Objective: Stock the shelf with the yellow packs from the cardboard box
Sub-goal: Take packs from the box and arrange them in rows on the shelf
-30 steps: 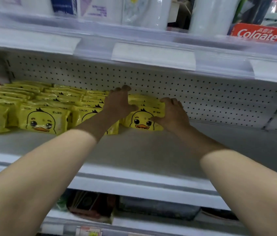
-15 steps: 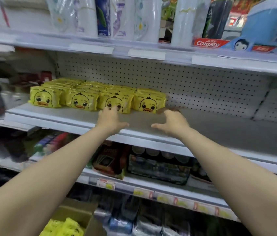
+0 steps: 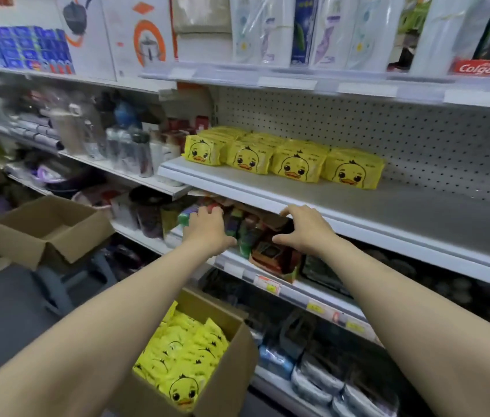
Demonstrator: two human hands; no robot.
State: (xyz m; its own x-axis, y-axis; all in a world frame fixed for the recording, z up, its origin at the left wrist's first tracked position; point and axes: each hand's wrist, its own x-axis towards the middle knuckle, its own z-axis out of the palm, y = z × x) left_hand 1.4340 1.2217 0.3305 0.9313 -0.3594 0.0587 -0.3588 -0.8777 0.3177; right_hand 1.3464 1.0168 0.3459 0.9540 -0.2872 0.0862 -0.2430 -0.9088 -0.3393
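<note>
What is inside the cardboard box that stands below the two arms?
Yellow packs with duck faces fill the cardboard box, piled loosely. What lies beneath the top layer is hidden, and the left arm covers the box's left side.

Retail shop aisle. Tiered metal shelving (image 3: 418, 212) with a perforated back panel (image 3: 418, 136). Price tags (image 3: 267, 285) line the shelf edges. Identical yellow duck packs (image 3: 294, 164) stand in rows. Colgate toothpaste box (image 3: 482, 69) above. Open cardboard stock box (image 3: 222, 380) below.
</note>
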